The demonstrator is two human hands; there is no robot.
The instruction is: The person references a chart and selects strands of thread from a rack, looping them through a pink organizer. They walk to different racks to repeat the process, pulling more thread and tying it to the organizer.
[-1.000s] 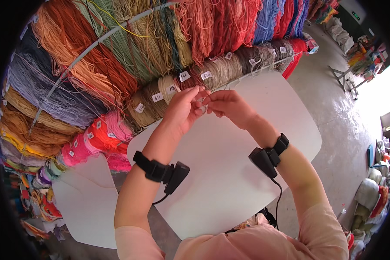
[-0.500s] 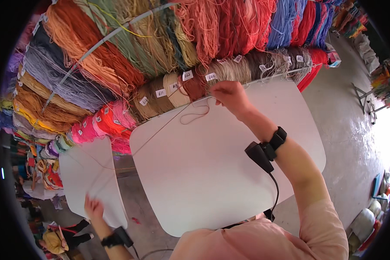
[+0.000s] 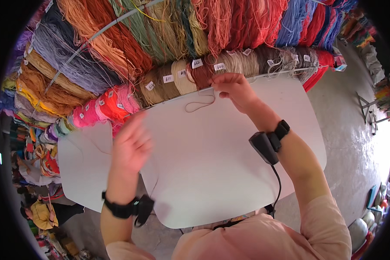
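My right hand (image 3: 235, 90) is at the table's far edge, just in front of a reddish-brown hank of thread (image 3: 200, 76). Its thumb and fingertips are pinched on a thin brown thread. A loop of that thread (image 3: 199, 103) lies on the white table (image 3: 229, 160) beside the fingers. My left hand (image 3: 134, 141) is raised over the table's left edge, near the pink hanks (image 3: 91, 112). Motion smears its fingers, so I cannot see whether they hold anything. Another length of thread (image 3: 155, 184) hangs below that hand.
Hanks in many colours hang from a metal rail (image 3: 112, 26) beyond the table, some with white paper tags. A second white table (image 3: 84, 160) stands at left. Straps with black devices (image 3: 264, 147) and a cable are on my wrists. A person in yellow (image 3: 45, 214) is at lower left.
My left hand has swung up and to the right, from the lower left toward the far edge of the table. My right hand stays near the same hank.
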